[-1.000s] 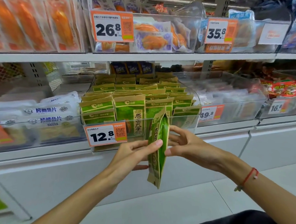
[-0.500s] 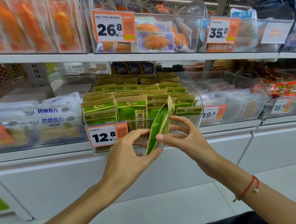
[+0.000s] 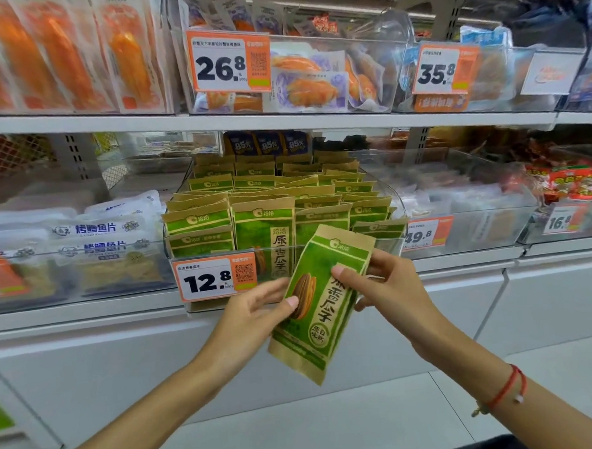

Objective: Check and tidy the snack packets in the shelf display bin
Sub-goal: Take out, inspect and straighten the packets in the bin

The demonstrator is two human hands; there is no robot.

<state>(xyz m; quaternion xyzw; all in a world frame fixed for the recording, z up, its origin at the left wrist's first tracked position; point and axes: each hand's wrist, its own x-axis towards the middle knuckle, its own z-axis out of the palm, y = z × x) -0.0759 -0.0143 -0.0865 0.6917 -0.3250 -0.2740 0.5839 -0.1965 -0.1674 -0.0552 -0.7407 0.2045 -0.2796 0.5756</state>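
Both hands hold one green-and-tan packet [image 3: 321, 303], tilted, face toward the camera: left hand [image 3: 255, 315] pinches its left edge, right hand [image 3: 380, 288] grips its right, near the bin [image 3: 394, 198].

Price tags read 12.8 [image 3: 215, 279], 26.8 [image 3: 228, 65], 35.8 [image 3: 441, 69]; dark packets [image 3: 269, 144] say 85%.

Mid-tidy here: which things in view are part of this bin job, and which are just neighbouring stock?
Job:
green packet, held by left hand and right hand
display bin of matching packets
12.8 price tag

Not the job:
fish-slice packs
orange packs
red packets
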